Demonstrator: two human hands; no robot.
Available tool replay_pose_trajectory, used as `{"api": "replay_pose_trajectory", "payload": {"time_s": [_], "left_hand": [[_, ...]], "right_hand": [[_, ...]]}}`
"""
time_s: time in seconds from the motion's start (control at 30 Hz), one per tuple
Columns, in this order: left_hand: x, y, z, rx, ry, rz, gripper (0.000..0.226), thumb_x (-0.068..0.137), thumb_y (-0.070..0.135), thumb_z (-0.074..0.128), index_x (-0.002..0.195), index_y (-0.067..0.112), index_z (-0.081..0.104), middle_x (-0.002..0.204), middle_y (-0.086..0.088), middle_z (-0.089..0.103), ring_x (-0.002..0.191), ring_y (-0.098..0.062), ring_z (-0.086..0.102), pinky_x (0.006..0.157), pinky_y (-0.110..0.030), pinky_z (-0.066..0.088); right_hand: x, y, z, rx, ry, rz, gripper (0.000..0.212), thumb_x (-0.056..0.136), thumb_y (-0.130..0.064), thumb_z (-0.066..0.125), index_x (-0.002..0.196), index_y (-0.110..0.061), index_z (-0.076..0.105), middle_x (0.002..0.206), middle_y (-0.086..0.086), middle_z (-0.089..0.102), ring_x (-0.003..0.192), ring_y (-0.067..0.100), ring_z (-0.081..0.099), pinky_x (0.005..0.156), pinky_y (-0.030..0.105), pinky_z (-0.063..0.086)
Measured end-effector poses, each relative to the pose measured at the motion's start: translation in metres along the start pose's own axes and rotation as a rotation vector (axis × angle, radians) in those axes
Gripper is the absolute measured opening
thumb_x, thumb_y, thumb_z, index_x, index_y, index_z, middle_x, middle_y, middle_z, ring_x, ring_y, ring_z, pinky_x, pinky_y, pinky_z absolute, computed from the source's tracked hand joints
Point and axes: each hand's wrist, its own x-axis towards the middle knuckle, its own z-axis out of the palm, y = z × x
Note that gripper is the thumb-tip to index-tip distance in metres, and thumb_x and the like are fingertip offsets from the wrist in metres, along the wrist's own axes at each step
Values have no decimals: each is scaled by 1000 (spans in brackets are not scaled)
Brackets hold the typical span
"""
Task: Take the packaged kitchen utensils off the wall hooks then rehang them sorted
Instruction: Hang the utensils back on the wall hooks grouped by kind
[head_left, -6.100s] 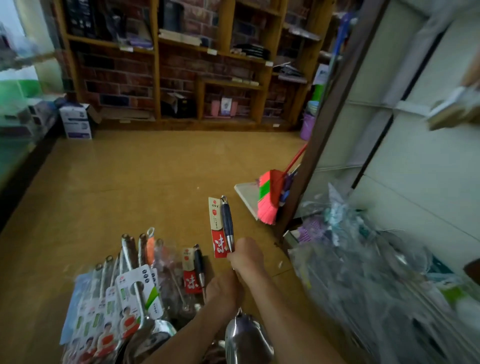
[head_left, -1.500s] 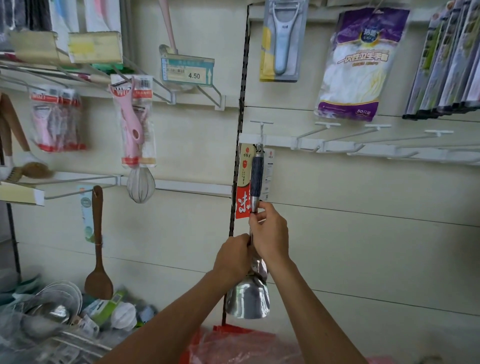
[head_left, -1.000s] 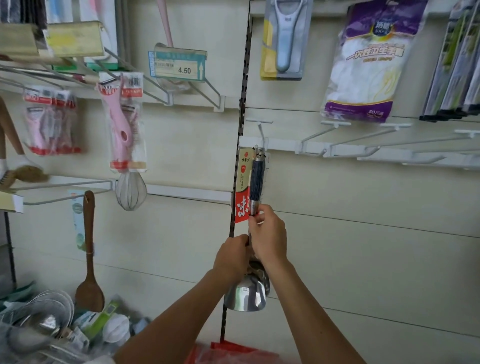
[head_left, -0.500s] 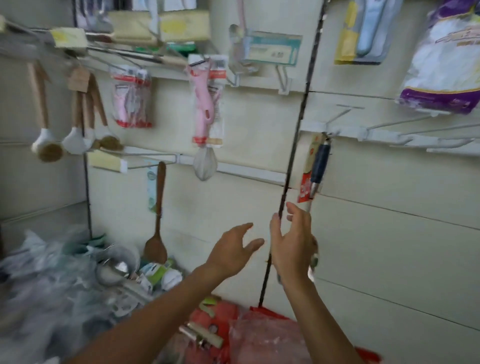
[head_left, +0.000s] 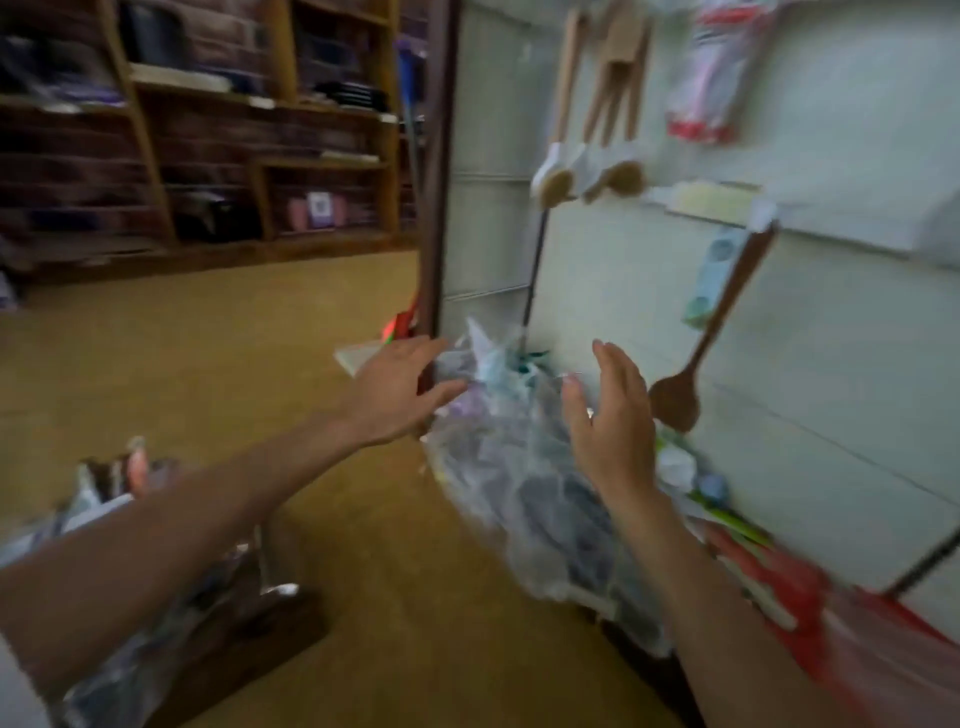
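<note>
The view is blurred by motion. My left hand (head_left: 397, 392) and my right hand (head_left: 613, 421) are both empty, with fingers spread, held out over a heap of plastic-wrapped goods (head_left: 524, 478) at the foot of the wall. A pile of packaged utensils (head_left: 119, 488) lies on the floor at lower left, partly hidden by my left forearm. On the wall panel hang a wooden spoon (head_left: 698, 364), several wooden-handled brushes (head_left: 587, 166) and a pink packaged item (head_left: 711, 78). The ladle hung earlier is out of view.
Brown floor (head_left: 208, 374) stretches to the left toward wooden shelves (head_left: 260, 156) against a brick wall. A dark post (head_left: 436, 171) edges the wall panel. Red plastic packaging (head_left: 852, 634) lies at lower right. A dark wooden block (head_left: 260, 634) sits by my left arm.
Both hands let go of the ladle after hanging it on the hook. My head has since swung left and down, so the floor and the heap have come into view.
</note>
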Motion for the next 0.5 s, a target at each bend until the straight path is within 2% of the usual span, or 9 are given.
{"api": "replay_pose_trajectory", "payload": {"time_s": [0.13, 0.27, 0.3, 0.4, 0.5], "left_hand": [[-38, -89, -25, 58, -3, -149, 81, 88, 69, 45, 148, 16, 39, 153, -9, 40, 141, -28, 36, 117, -38, 25], [-65, -162, -24, 100, -19, -224, 94, 80, 78, 28, 147, 14, 41, 151, -14, 42, 139, -30, 38, 117, -40, 29], [-71, -180, -21, 103, -30, -246, 92, 81, 77, 29, 147, 15, 42, 151, -14, 42, 139, -31, 38, 116, -40, 29], [-90, -228, -12, 132, -123, -334, 67, 96, 57, 44, 149, 16, 39, 153, -10, 40, 140, -28, 35, 115, -37, 29], [-108, -266, -1, 159, -237, -400, 42, 100, 39, 48, 137, 20, 54, 142, -5, 54, 130, -24, 49, 103, -36, 39]], "right_hand": [[-21, -59, 93, 54, -115, -44, 66, 96, -50, 40, 140, -3, 51, 144, 20, 52, 134, 33, 47, 111, 42, 37], [-48, -107, 172, 86, -224, -47, 68, 94, -53, 40, 141, -6, 51, 145, 17, 51, 136, 31, 46, 112, 44, 38], [-56, -116, 189, 88, -262, -41, 68, 94, -54, 39, 142, -7, 51, 146, 16, 51, 136, 30, 45, 112, 44, 38], [-80, -140, 241, 71, -354, -68, 67, 95, -54, 39, 140, -6, 53, 142, 15, 54, 132, 30, 48, 108, 43, 40], [-106, -159, 290, 13, -430, -76, 56, 96, -46, 51, 134, -5, 57, 131, 15, 61, 121, 33, 57, 100, 42, 46]]}}
